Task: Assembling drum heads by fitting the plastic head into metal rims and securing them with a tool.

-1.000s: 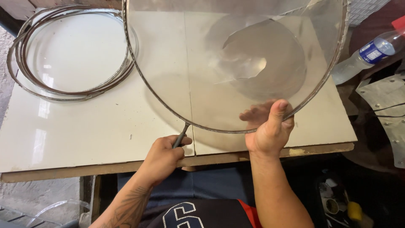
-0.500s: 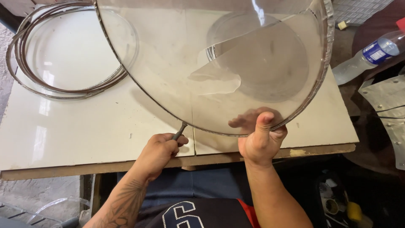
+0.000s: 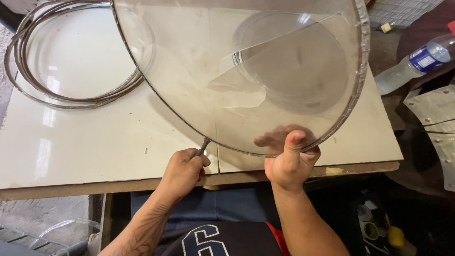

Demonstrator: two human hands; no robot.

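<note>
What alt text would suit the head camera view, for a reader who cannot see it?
Right hand grips the rim of a large clear plastic dome tilted above a white table; left hand holds a thin tool against its edge.

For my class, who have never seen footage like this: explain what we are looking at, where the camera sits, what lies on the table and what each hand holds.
The single view comes from a camera worn on a person's head, looking down at their own bare hands. The right hand grips the rim of a large clear plastic dome, tilted up off the pale table. The left hand holds a thin dark tool against the dome's metal-edged rim. On the table's far left lies a second clear dome with wire rings around it. A plastic bottle lies to the right.
</note>
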